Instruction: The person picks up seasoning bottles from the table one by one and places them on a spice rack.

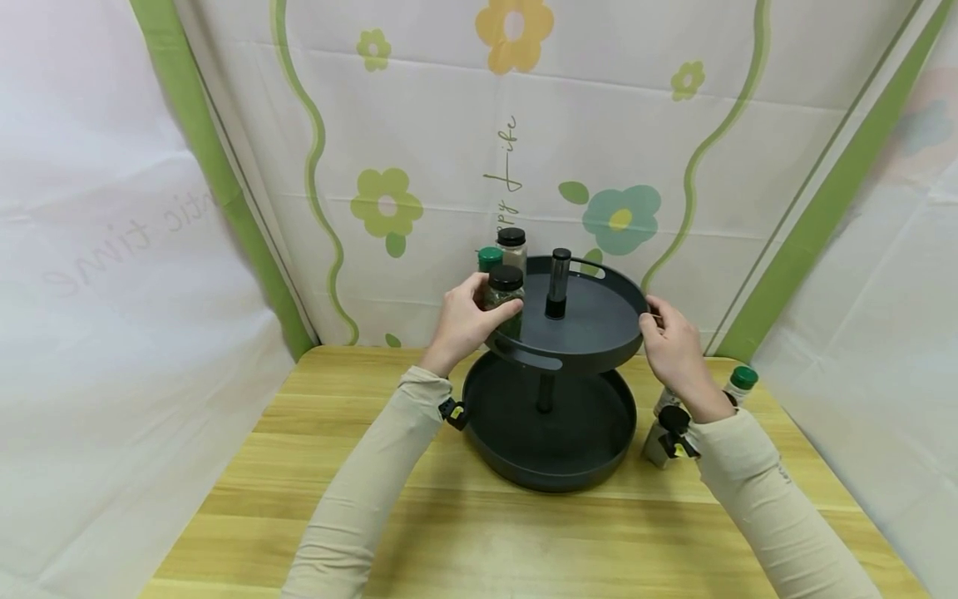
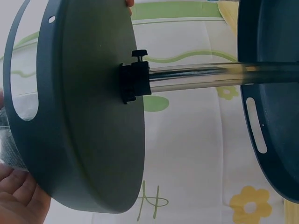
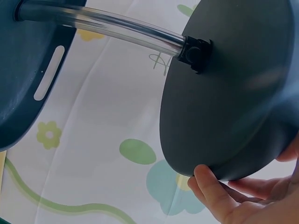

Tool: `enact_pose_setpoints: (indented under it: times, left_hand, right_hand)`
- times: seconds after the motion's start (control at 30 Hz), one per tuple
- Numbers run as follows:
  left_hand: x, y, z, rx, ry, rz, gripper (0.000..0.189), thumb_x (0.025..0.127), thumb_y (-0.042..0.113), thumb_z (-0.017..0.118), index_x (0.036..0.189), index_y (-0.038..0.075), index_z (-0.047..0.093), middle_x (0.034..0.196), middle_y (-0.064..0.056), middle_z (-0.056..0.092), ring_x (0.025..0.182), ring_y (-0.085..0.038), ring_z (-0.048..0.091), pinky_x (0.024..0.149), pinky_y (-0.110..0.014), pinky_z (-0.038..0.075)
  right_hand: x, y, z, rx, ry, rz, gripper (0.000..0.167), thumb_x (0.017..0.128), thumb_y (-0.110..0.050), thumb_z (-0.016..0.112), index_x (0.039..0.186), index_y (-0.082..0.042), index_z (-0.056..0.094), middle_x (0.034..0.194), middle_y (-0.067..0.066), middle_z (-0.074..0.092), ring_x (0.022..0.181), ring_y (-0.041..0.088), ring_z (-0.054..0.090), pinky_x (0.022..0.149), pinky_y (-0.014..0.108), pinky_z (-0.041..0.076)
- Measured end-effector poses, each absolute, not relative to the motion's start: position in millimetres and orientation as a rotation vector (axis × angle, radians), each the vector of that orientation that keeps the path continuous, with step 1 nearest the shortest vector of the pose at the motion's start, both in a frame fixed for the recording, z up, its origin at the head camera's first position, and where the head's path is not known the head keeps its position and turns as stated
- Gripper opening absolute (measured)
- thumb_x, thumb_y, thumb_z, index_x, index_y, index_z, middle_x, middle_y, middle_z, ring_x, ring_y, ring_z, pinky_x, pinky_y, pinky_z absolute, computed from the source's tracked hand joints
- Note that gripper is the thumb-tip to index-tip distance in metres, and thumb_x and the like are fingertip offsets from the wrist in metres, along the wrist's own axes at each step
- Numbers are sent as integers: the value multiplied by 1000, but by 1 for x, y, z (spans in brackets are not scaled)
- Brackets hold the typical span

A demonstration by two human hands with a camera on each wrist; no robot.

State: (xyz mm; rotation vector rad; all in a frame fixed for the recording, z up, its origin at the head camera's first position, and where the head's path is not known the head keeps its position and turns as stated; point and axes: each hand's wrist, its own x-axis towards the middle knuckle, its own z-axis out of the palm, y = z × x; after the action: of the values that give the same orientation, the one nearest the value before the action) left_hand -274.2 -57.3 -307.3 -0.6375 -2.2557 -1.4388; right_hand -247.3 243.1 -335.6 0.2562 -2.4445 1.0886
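A two-tier dark grey turntable tray stands on the table, its round upper tray [image 1: 591, 329] joined by a central post [image 2: 196, 77] to the wider lower tray [image 1: 550, 478]. At the upper tray's left side my left hand [image 1: 462, 323] holds a clear spice jar [image 1: 505, 301] with a black lid and green contents, thumb in front. Behind that jar stand a green-capped bottle [image 1: 490, 258] and a black-lidded jar [image 1: 512, 249] of pale contents. My right hand [image 1: 676, 345] pinches the upper tray's right rim between thumb and fingers, seen close in the right wrist view.
Right of the lower tray, partly hidden by my right wrist, several jars stand on the wooden table [image 1: 479, 549], among them a black-lidded jar [image 1: 659, 445] and a green-capped one [image 1: 743, 380]. A flower-printed curtain [image 1: 441, 125] hangs close behind the trays.
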Motion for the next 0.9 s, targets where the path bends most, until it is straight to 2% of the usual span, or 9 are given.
enact_pose_setpoints:
  times: [0.9]
  left_hand:
    - [-276,-62,-309,-615,-2272,-1422,40,83,36,73,112,12,59,81,-4,55,68,-19,49,60,-30,41]
  right_hand:
    - [-243,239,-336,243,-2452,1064,51,102,-27,32,143,5,33,133,29,42,120,44,43,94,57,38]
